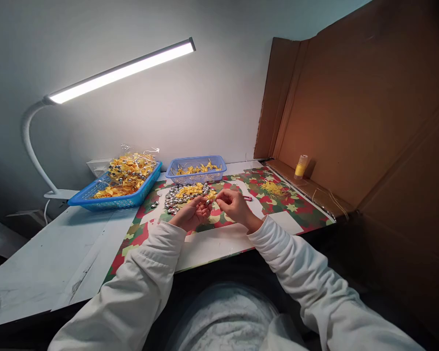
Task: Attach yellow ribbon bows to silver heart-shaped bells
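Both hands pinch a yellow bow, its length running left-right.

both hands raised close together, l hand cupped, r hand pinching

This is a small craft workstation for handwork. A bar lamp lights a white surface against a plain wall. Two blue baskets hold yellow bows, silver bells lie in a heap, and cardboard screens the right side.
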The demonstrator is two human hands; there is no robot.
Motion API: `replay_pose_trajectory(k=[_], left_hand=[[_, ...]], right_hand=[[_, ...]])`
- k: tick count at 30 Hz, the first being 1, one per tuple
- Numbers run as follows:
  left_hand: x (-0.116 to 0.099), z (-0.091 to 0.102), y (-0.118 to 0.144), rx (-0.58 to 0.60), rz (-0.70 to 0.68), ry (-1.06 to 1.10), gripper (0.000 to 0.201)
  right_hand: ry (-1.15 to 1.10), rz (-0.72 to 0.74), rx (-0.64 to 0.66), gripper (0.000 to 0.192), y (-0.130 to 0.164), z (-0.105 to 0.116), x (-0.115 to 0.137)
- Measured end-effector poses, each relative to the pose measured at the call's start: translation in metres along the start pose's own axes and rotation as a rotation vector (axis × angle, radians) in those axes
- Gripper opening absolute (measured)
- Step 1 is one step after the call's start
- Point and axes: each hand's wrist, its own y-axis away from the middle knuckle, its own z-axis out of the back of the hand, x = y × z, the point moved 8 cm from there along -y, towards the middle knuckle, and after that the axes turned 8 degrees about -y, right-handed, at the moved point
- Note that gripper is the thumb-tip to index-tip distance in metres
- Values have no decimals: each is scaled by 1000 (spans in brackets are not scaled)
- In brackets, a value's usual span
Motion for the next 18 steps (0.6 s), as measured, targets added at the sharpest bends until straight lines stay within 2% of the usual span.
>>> replay_pose_trajectory(k=[10,18], left_hand=[[0,2,2,-20,8,-18,25],[2,7,-5,-11,0,-77,16]], right_hand=[[37,-11,16,11,0,2,-2],[174,66,99,9,0,2,5]])
